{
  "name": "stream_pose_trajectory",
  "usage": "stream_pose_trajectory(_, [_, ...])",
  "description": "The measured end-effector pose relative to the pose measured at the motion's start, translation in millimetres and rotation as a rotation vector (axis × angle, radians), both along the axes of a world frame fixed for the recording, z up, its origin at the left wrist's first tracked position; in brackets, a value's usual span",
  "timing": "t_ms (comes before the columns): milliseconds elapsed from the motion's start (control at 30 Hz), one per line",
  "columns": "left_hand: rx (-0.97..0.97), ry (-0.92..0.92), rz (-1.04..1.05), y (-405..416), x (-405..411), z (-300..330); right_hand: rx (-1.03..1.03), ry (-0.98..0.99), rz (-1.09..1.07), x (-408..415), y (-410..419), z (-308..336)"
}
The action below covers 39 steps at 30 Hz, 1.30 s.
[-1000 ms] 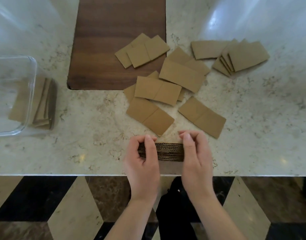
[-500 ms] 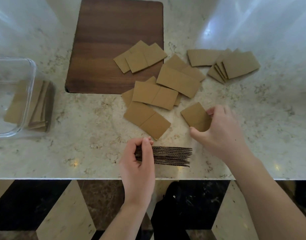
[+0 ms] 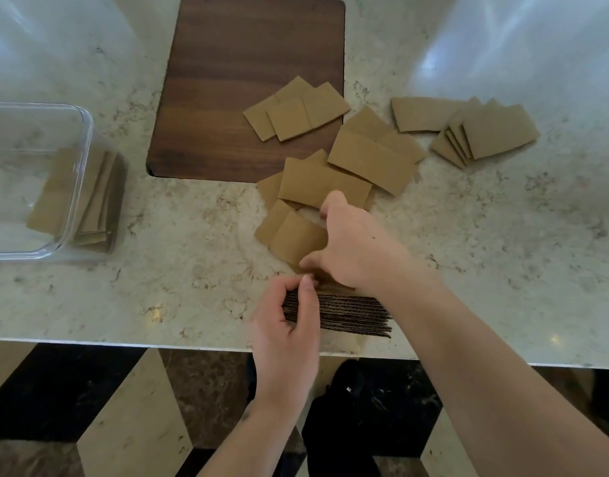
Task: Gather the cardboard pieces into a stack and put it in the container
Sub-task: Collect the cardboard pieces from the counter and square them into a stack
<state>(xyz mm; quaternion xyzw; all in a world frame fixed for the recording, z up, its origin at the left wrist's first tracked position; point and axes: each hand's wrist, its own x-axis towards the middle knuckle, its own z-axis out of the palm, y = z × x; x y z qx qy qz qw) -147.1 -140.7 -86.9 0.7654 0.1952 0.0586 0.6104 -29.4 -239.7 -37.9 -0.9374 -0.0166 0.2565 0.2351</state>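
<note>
My left hand pinches the near-left end of the stack, thumb on top and fingers curled along its corrugated edge, and the stack lies flat on the marble counter, just inside the counter's near edge. My right hand reaches over the stack to the loose cardboard pieces just beyond it, with the fingers spread over a folded piece; I cannot tell whether they have closed on it or only press on it. The stack's right end is fanned out and nothing holds it there, so my forearm above it could knock the sheets further askew or nudge them toward the counter's near edge, where they would drop to the floor. If I drag the piece back rather than lift it, I judge it may catch on the stack's top sheet and push it off. The piece overlaps its neighbour, so I could pull two at once. More pieces lie further out from the stack: some on the wooden board, a fanned group to the far right. The glass container sits well to the left of the stack with some cardboard visible through its wall, and a one-handed carry of an uneven stack that far risks spilling it.
</note>
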Motion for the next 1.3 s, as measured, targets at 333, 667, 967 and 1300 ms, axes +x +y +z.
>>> stream_pose_trajectory(333, [-0.027, 0.011, 0.042, -2, 0, -1, -0.17, -0.088, 0.341, 40, -28, 26])
stream_pose_trajectory(667, [-0.035, 0.001, 0.034, -3, -1, 1, -0.268, -0.184, 0.449, 79, 3, 0])
stream_pose_trajectory(967, [-0.025, -0.021, 0.081, -6, -1, -1, -0.214, -0.564, 0.434, 3, -26, 17])
stream_pose_trajectory(1300, [0.323, -0.355, -0.22, 16, -6, -14, -0.026, -0.337, 0.346, -63, -20, 13])
